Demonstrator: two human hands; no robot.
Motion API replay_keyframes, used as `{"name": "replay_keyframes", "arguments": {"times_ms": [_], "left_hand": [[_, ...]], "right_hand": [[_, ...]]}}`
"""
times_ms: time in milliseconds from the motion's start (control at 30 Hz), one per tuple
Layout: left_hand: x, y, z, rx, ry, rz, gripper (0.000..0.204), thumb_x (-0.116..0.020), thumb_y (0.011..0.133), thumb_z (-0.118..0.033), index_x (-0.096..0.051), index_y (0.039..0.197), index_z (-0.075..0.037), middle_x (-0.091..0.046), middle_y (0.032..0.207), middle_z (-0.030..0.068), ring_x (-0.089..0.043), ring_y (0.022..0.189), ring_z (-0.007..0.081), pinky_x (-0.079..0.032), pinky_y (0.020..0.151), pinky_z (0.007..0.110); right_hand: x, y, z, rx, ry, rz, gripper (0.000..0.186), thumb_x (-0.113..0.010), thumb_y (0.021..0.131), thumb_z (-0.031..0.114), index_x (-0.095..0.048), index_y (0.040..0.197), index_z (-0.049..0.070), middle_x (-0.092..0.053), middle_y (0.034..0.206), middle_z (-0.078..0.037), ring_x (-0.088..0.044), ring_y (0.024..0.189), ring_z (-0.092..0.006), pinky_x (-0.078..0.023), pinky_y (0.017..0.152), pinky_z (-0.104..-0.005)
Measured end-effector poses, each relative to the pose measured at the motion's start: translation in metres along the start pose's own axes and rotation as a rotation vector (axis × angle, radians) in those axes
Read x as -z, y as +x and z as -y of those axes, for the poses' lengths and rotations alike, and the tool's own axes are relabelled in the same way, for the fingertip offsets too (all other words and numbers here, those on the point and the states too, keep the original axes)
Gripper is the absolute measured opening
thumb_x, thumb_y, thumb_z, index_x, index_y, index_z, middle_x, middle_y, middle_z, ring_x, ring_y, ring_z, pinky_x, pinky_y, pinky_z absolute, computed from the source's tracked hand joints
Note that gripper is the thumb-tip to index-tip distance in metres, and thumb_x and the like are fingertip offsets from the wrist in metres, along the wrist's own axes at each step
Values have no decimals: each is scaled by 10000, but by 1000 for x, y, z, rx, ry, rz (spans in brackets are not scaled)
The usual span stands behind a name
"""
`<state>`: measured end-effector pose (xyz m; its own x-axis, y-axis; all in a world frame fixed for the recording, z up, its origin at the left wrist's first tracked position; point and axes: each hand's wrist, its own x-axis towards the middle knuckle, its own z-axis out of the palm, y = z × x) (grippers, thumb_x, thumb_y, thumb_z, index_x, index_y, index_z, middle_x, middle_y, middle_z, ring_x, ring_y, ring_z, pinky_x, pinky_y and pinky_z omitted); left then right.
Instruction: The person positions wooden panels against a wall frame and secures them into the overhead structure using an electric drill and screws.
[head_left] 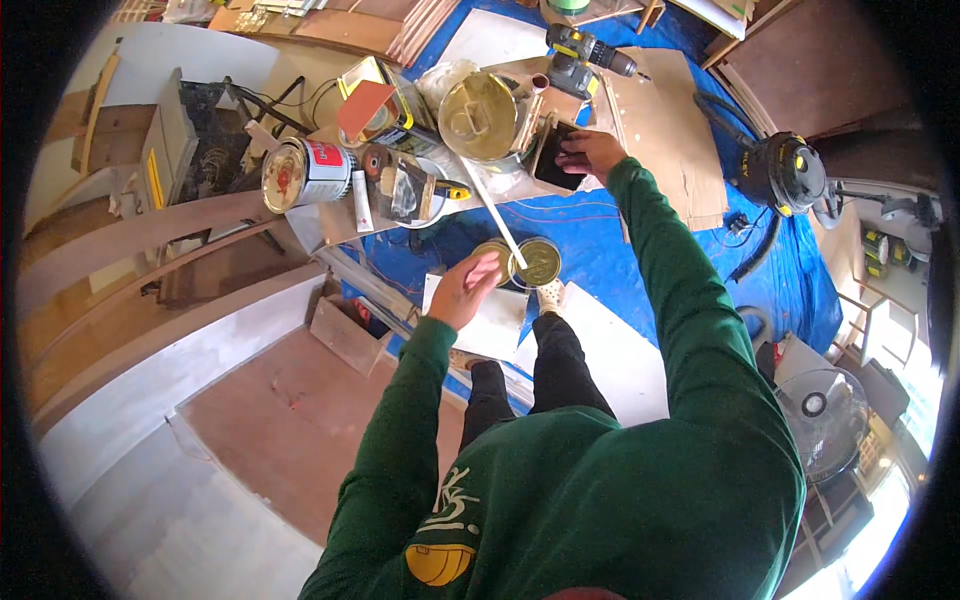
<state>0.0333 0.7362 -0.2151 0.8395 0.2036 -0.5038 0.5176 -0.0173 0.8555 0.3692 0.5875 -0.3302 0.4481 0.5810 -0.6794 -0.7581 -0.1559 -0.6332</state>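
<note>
My right hand (pixel 594 155) reaches to the workbench, its fingers stretched over the face of a dark, flat, phone-like device (pixel 552 158). I cannot see it gripping the device. My left hand (pixel 466 290) hovers lower down in front of me with loosely bent fingers, and nothing shows in it. Just beyond its fingertips are an open round tin (pixel 538 262) and a second round rim (pixel 491 256), partly covered by the hand. A long white stick (pixel 493 212) slants from the bench down to the tins.
The bench carries a large metal pot (pixel 478 116), a paint can (pixel 303 174), a paintbrush (pixel 408 192), a white tube (pixel 362 202) and a cordless drill (pixel 588 55). Cardboard (pixel 672 140) lies at right. Blue sheeting (pixel 610 250) covers the floor near a vacuum (pixel 783 172) and fan (pixel 822 422).
</note>
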Motion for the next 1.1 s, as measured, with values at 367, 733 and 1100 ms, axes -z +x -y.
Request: {"name": "replay_keyframes", "arguments": {"times_ms": [367,733,1100], "left_hand": [[-101,199,-50,80,-1244,-147,465,-399,1041,-404,-546,1265,-24,-628,1236,174,-587,1177,304,-434,1056,449],[-106,221,-27,-45,-1677,98,127,-524,1002,-169,-595,1043,-72,-611,869,49,-612,858,194,-569,818,408],[-35,-74,87,372,-543,232,298,-564,992,-343,-605,847,-87,-546,738,2,-493,639,90,-370,571,217]], "right_hand": [[-18,-45,13,668,-1068,-120,364,-656,871,198,-650,1136,-51,-708,983,-206,-717,783,-354,-603,683,-427],[-35,-123,55,847,-837,-422,313,-740,828,187,-701,1085,13,-713,1066,-173,-685,968,-296,-549,849,-374],[21,160,72,639,-243,-436,599,-914,687,231,-659,1191,33,-692,1110,-65,-638,991,-205,-493,918,-376]]}}
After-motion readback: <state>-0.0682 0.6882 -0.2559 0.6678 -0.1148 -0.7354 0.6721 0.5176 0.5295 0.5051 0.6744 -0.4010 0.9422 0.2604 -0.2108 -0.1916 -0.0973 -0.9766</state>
